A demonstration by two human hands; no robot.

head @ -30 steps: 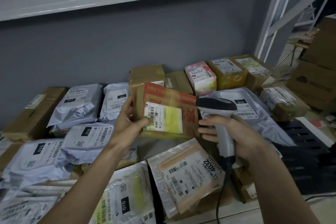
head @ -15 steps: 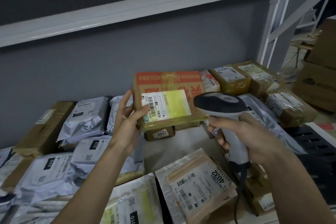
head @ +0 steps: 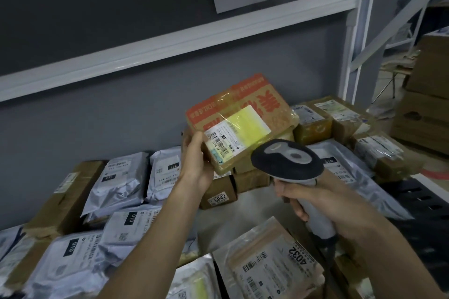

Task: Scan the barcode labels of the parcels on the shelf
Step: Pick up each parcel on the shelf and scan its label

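While the left hand (head: 196,162) grips the tape-wrapped orange-and-brown cardboard parcel (head: 243,124) lifted above the shelf's parcels, label up; the right hand (head: 320,209) clasps the grey handheld barcode scanner (head: 288,160) just beside it.

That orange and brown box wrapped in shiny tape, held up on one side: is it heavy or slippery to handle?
Probably light: the left hand alone holds the taped cardboard box up by one end. It looks stiff, since its edges stay straight. The glossy tape could make it slick, so the thumb hooked over its front likely helps.

Pale shelf (head: 233,221) carries grey mailer bags (head: 116,184), taped cardboard boxes (head: 313,121), box numbered 5942 (head: 220,193).
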